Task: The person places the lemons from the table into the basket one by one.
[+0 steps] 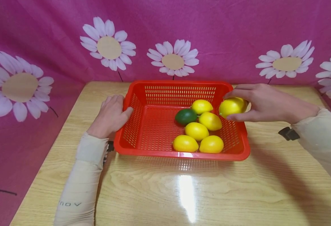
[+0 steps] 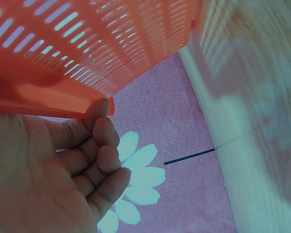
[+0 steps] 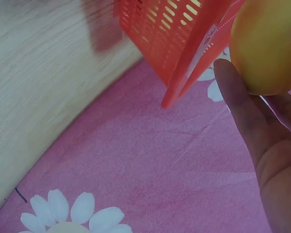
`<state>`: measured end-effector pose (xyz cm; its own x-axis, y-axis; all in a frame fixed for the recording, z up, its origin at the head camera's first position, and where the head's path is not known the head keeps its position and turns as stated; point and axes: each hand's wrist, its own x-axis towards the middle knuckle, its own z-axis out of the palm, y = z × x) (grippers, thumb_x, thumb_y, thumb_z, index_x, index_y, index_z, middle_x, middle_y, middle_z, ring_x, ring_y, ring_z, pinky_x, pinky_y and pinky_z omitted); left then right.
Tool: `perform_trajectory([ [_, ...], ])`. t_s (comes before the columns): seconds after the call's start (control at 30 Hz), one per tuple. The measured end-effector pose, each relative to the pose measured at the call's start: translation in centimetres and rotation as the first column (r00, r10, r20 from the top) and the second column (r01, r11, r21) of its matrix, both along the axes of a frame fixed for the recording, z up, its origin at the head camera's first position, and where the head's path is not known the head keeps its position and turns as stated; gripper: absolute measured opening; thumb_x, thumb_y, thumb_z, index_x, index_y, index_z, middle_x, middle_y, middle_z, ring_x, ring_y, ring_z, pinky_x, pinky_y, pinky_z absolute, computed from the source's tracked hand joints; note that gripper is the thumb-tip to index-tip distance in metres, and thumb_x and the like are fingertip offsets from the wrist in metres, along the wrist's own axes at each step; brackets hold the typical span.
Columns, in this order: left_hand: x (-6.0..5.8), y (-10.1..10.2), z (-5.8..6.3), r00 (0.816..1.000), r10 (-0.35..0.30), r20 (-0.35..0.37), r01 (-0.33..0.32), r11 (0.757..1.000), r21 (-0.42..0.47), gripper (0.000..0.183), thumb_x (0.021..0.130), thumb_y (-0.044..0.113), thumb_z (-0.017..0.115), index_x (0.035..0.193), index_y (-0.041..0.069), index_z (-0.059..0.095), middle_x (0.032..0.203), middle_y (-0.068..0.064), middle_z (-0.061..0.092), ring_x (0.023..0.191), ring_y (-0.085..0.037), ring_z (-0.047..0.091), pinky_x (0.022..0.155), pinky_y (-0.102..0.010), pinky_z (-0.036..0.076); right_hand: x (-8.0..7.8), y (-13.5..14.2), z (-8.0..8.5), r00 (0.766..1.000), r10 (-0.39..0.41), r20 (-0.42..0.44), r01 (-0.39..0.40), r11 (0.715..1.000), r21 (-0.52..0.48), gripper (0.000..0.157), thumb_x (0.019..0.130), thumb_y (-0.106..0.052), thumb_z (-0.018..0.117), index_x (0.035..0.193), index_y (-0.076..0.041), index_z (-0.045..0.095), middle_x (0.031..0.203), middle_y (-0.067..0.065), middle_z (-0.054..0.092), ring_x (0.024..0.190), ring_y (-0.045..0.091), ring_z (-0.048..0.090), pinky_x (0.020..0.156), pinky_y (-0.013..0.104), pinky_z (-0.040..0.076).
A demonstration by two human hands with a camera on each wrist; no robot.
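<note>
A red plastic basket [image 1: 155, 153] with slotted walls stands on the table. My left hand [image 1: 110, 114] holds its left rim, the thumb over the edge; in the left wrist view, the fingers [image 2: 104, 131] bend beside the outer wall. With thumb and fingers, my right hand [image 1: 262, 102] grips a yellow lemon [image 1: 232, 106] at the basket's right rim, above the other fruit. That lemon [image 3: 269, 46] also shows in the right wrist view. Inside, several lemons [image 1: 196, 131] lie in the right half beside one dark green, lime-like fruit [image 1: 186, 116].
The basket rests on a light wood-grain table [image 1: 142, 194], which reflects a bright light near the front. Behind and to the left hangs a magenta cloth [image 1: 224, 37] with large white daisies. A dark strap piece [image 1: 289, 133] shows below the right wrist.
</note>
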<state>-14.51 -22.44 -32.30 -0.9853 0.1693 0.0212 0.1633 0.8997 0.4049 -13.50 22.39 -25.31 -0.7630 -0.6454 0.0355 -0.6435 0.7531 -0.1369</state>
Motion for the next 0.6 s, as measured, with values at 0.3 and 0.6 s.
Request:
perform_trajectory([
  [0.3, 0.0, 0.0, 0.0, 1.0, 0.003, -0.006, -0.003, 1.0, 0.007, 0.033, 0.097, 0.029, 0.047, 0.108, -0.001, 0.057, 0.097, -0.016, 0.056, 0.101, -0.033, 0.046, 0.09, -0.045, 0.035, -0.2, -0.8, 0.1, 1.0, 0.017, -0.007, -0.017, 1.0, -0.009, 0.056, 0.08, -0.047, 0.085, 0.127, -0.019, 0.07, 0.12, 0.002, 0.071, 0.077, 0.008, 0.058, 0.073, 0.033, 0.059],
  [0.6, -0.1, 0.0, 0.0, 1.0, -0.002, -0.002, 0.002, 1.0, -0.006, 0.033, 0.098, 0.03, 0.046, 0.106, 0.0, 0.056, 0.096, -0.016, 0.055, 0.102, -0.034, 0.046, 0.089, -0.045, 0.035, -0.4, -1.5, 0.3, 0.999, 0.04, 0.006, -0.04, 0.999, -0.014, 0.057, 0.08, -0.047, 0.085, 0.128, -0.02, 0.07, 0.112, -0.002, 0.07, 0.077, 0.008, 0.056, 0.066, 0.025, 0.054],
])
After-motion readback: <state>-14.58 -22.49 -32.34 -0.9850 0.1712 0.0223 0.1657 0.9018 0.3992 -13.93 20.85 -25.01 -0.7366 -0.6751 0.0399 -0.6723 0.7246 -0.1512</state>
